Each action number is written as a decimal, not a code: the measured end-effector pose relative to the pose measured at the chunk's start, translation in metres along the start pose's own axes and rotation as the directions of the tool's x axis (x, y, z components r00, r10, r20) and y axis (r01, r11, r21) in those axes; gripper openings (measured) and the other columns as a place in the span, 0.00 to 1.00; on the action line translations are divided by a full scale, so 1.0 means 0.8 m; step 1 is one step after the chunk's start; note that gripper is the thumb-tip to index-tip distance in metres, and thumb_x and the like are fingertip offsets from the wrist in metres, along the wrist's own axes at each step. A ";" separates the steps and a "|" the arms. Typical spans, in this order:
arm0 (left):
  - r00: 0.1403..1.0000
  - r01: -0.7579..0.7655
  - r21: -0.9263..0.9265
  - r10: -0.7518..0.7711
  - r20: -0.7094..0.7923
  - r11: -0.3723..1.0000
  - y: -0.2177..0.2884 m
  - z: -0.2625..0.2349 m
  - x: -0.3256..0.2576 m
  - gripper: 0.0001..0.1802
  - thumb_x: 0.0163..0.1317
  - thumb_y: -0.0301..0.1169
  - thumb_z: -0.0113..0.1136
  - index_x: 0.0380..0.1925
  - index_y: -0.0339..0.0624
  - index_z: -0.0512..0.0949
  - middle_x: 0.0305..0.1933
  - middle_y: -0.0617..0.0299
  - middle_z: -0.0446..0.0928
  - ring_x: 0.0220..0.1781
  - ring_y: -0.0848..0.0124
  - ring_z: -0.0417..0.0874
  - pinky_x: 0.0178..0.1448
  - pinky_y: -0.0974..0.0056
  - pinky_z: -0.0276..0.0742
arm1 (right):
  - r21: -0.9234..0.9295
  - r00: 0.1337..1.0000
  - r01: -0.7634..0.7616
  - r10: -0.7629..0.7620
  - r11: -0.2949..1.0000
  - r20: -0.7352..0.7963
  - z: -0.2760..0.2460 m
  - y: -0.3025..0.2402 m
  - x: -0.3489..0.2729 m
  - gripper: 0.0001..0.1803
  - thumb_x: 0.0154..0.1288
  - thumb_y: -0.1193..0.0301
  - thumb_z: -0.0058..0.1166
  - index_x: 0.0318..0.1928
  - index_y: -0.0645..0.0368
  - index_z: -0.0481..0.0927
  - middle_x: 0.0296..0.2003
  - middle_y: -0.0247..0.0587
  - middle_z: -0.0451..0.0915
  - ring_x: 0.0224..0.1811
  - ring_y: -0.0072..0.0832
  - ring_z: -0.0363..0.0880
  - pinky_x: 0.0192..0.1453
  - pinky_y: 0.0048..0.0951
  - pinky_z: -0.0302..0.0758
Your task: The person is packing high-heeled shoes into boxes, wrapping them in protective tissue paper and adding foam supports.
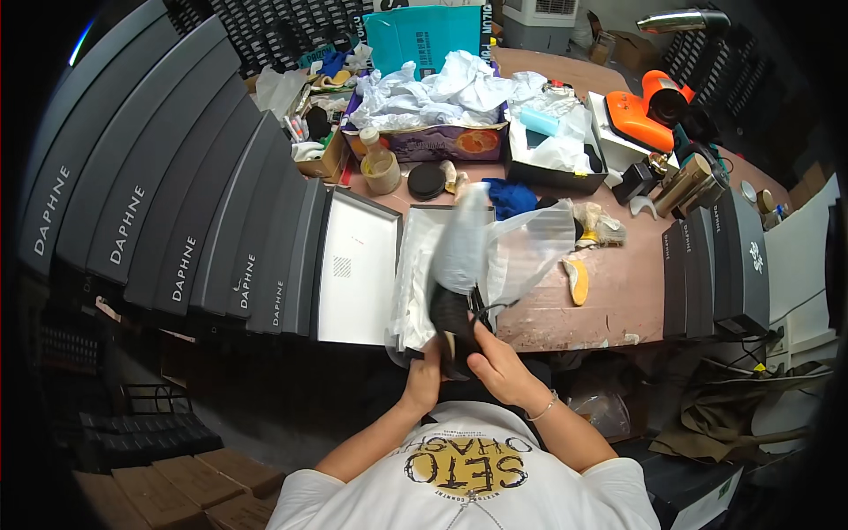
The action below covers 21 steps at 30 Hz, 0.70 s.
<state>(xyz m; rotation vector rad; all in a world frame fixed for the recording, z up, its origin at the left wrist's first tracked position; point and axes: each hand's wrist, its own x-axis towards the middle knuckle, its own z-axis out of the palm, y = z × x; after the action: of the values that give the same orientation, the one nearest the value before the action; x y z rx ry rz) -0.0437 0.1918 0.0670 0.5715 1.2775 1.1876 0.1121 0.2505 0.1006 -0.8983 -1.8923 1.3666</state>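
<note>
In front of my body I hold a black shoe (453, 322) in both hands, its far end pointing away from me. A pale, blurred plastic-like wrap (461, 252) sticks out of that far end. My left hand (425, 380) grips the near left side of the shoe. Wrapped round its right side, my right hand (502, 364) has the thumb on top, beside a thin black cord. Beneath and behind the shoe lies an open box with white tissue paper (415, 296). Its white-lined lid (358, 274) rests to the left, and a translucent sheet (537, 247) spreads to the right.
Dark grey shoe boxes (177, 194) stand in a long row at left, with more (740, 265) at right. Behind are a purple carton of crumpled paper (433, 141), a jar (380, 168), a blue cloth (511, 199), a yellow curved pad (577, 281) and an orange device (640, 124).
</note>
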 end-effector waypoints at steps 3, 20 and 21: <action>0.883 -0.452 0.478 0.302 0.360 0.753 0.017 0.018 0.001 0.24 0.74 0.45 0.39 0.57 0.39 0.70 0.38 0.59 0.76 0.38 0.75 0.77 0.43 0.68 0.76 | 0.025 0.993 -0.009 0.012 1.000 -0.115 -0.018 -0.010 -0.029 0.37 0.61 0.57 0.59 0.62 0.70 0.61 0.51 0.50 0.75 0.58 0.37 0.72 0.65 0.36 0.64; 0.957 -0.273 0.547 0.280 0.073 0.791 0.038 -0.005 0.161 0.37 0.60 0.25 0.48 0.70 0.34 0.50 0.44 0.49 0.76 0.35 0.69 0.81 0.39 0.68 0.77 | 0.913 0.954 0.209 0.133 0.351 -0.269 -0.122 0.048 -0.115 0.32 0.48 0.54 0.60 0.43 0.72 0.75 0.36 0.51 0.79 0.40 0.44 0.82 0.44 0.39 0.82; 0.966 -0.257 0.330 0.252 0.061 0.908 0.043 -0.014 0.152 0.35 0.61 0.21 0.44 0.70 0.33 0.51 0.44 0.52 0.75 0.32 0.74 0.80 0.35 0.72 0.76 | 0.921 0.960 0.201 0.119 0.332 -0.253 -0.123 0.049 -0.113 0.32 0.48 0.54 0.61 0.43 0.72 0.75 0.36 0.51 0.79 0.39 0.45 0.82 0.44 0.39 0.82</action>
<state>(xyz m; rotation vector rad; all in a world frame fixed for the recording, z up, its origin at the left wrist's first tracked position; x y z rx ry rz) -0.0830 0.3103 0.0429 1.0239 1.4340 1.1784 0.2492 0.2376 0.0797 -0.3441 -0.5726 1.8275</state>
